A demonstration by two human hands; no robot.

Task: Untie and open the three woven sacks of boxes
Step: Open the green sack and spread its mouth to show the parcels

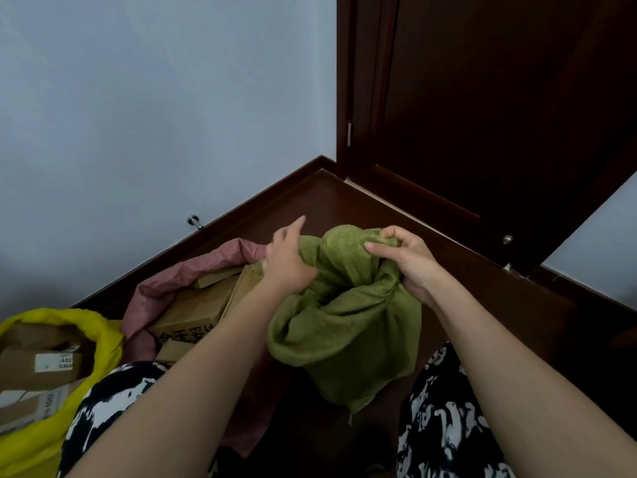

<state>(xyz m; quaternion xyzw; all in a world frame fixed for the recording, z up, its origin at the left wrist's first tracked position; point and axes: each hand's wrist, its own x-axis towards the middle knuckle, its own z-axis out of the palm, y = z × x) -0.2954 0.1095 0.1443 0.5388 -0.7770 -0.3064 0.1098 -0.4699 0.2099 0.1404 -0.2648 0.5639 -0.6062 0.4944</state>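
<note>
A green woven sack [348,326] stands between my knees, its neck bunched and twisted at the top. My right hand [406,262] grips the gathered green cloth at the top right of the neck. My left hand [286,260] holds the left side of the neck, its fingers tucked into the folds and one finger pointing up. A pink sack [162,288] lies open to the left with brown cardboard boxes [193,312] showing inside. At the far left a yellow sack [44,439] is open too, with labelled boxes [41,367] in it.
The sacks sit on a dark wooden floor [482,305] in a corner. A pale wall [138,115] runs behind them with a metal door stop [193,220]. A dark wooden door [499,115] stands at the right. My patterned black-and-white clothing [444,429] covers both knees.
</note>
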